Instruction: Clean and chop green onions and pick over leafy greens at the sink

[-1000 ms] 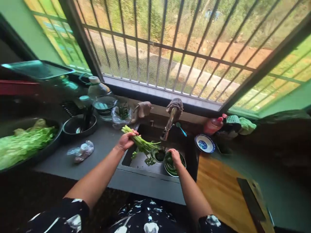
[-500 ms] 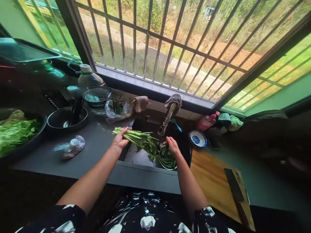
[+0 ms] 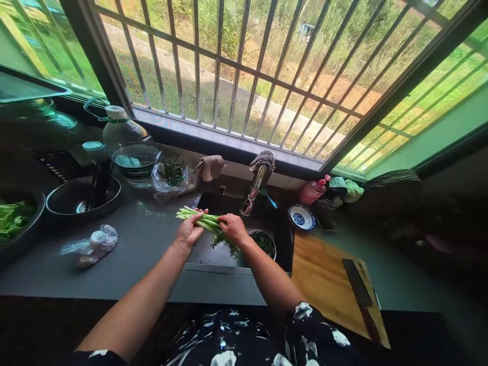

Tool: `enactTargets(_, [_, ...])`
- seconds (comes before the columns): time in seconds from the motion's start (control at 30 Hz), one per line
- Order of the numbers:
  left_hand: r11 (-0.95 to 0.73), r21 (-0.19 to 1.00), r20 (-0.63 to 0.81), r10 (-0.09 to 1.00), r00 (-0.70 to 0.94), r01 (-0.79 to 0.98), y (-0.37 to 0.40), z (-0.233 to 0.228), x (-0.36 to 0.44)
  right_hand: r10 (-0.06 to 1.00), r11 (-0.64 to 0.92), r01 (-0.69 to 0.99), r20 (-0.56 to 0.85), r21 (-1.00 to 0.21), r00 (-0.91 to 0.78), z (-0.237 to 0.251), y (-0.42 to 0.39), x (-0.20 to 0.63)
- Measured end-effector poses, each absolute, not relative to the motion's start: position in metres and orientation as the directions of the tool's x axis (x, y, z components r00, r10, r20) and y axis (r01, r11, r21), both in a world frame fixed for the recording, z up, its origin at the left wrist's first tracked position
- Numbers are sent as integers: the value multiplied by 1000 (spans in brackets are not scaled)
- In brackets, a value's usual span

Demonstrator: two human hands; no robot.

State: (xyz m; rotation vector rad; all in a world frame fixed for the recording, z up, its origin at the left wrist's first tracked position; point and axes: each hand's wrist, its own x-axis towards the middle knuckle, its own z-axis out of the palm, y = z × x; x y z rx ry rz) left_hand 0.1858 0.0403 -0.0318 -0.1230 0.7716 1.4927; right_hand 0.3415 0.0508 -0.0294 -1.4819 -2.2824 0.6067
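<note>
Over the sink (image 3: 204,256), my left hand (image 3: 188,231) is closed round the pale stems of a bunch of leafy celery (image 3: 209,220). My right hand (image 3: 233,229) has its fingers closed on the same bunch, farther along toward the leaves. Those leaves (image 3: 223,244) hang down into the sink below my right hand. Partly hidden behind my right forearm, a round bowl of long green peppers (image 3: 265,243) sits in the sink. The faucet (image 3: 256,188), with a cloth draped over its top, stands just beyond my hands.
A cleaver (image 3: 357,284) lies on the wooden cutting board (image 3: 320,274) at right, near a blue-patterned plate (image 3: 303,218). To the left are a knotted plastic bag (image 3: 95,246), a dark pan (image 3: 63,203), a big jug (image 3: 122,129) and a pot of greens (image 3: 15,218). A barred window rises behind.
My right hand has moved left from above the bowl of peppers and taken hold of the celery. My left hand still grips the stems. The view has shifted slightly to the right.
</note>
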Motion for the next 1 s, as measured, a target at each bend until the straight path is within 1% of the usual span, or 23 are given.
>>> enactTargets(0.13, [125, 393, -461, 884, -78, -911, 34, -34, 187, 894, 413, 782, 42, -466, -447, -24, 53, 343])
enactTargets(0.23, [145, 386, -431, 901, -40, -911, 32, -35, 188, 886, 433, 815, 17, -386, -462, -20, 54, 342])
enactTargets(0.3, [177, 381, -442, 897, -11, -908, 32, -33, 188, 887, 438, 831, 14, -342, -462, -18, 55, 341])
enactTargets(0.4, [198, 389, -474, 880, -11, -900, 32, -30, 187, 881, 462, 832, 51, -306, -470, -14, 54, 341])
enactTargets(0.5, [167, 442, -433, 900, -47, -881, 31, -30, 188, 877, 478, 840, 79, -257, -474, -8, 53, 341])
enactTargets(0.63, [114, 544, -320, 944, -80, -831, 30, -36, 189, 873, 481, 853, 24, -201, -487, -3, 54, 338])
enactTargets(0.7, [115, 576, -297, 952, -76, -809, 29, -39, 190, 876, 471, 851, 6, -230, -483, -4, 56, 337])
enactTargets(0.73, [117, 588, -286, 956, -71, -800, 29, -39, 190, 882, 454, 849, 6, -270, -470, -7, 57, 337])
enactTargets(0.8, [111, 605, -255, 965, -60, -789, 28, -40, 190, 908, 387, 835, 4, -392, -418, -14, 58, 336])
enactTargets(0.9, [103, 598, -217, 975, -38, -795, 27, -38, 188, 958, 211, 785, -37, -583, -285, -27, 57, 335])
enactTargets(1.0, [81, 550, -235, 970, -61, -831, 27, -37, 184, 990, 31, 726, -80, -686, -118, -37, 52, 339])
